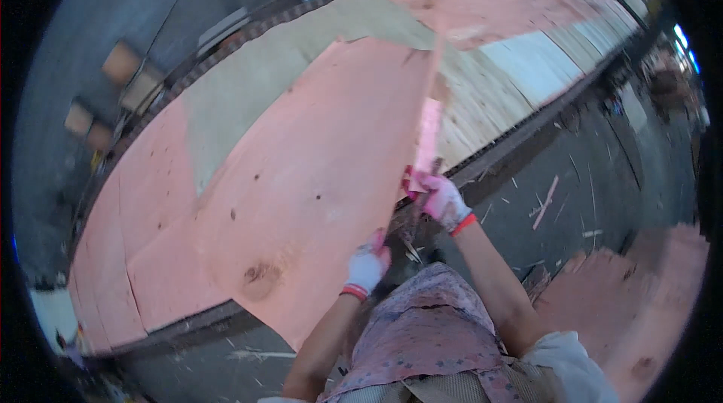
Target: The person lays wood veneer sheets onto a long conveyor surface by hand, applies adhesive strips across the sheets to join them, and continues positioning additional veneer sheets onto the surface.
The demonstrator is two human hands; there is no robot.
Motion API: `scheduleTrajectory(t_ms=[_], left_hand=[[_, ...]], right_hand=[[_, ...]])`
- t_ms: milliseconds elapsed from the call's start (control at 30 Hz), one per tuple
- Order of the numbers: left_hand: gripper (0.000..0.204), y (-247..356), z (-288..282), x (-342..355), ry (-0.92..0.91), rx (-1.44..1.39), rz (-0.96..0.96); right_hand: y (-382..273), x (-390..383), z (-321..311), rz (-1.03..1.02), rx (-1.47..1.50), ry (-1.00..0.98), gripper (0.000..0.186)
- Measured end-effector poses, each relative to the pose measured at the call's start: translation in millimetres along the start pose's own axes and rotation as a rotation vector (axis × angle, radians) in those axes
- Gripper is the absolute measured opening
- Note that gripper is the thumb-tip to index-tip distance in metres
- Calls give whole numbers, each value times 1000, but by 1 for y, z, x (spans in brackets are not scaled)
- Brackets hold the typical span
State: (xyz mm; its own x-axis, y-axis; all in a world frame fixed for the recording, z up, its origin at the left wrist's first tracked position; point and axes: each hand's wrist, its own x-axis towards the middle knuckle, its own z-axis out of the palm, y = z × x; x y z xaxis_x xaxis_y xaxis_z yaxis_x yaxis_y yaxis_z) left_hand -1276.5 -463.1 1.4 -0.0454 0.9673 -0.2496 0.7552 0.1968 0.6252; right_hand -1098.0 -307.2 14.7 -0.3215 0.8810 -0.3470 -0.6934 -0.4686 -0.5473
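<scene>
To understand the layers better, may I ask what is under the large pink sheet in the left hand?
Along its far edge, a pale greenish sheet appears to run under the large pink sheet; another pink sheet shows at its left. Everything beneath its middle is covered.

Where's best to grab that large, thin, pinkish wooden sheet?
Probably by the long right edge of the large, thin, pinkish wooden sheet, approached from the wearer's side. It's broad, and its near corner juts past the dark table rim, so a hand could likely pinch it from above and below. The white-gloved left hand is at that edge.
</scene>
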Motion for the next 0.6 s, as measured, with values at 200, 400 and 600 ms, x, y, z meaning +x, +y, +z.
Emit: scheduleTrajectory(t_ms=[200, 400, 600], left_hand=[[40, -11, -13, 15, 346, -99, 64], [37, 69, -101, 42, 369, -156, 59], [27, 285, -253, 32, 192, -325, -50]], right_hand=[[-33, -26, -8, 54, 89, -216, 48], [-78, -71, -136, 36, 94, -187, 54], [-116, -72, -227, 104, 182, 63, 50]])
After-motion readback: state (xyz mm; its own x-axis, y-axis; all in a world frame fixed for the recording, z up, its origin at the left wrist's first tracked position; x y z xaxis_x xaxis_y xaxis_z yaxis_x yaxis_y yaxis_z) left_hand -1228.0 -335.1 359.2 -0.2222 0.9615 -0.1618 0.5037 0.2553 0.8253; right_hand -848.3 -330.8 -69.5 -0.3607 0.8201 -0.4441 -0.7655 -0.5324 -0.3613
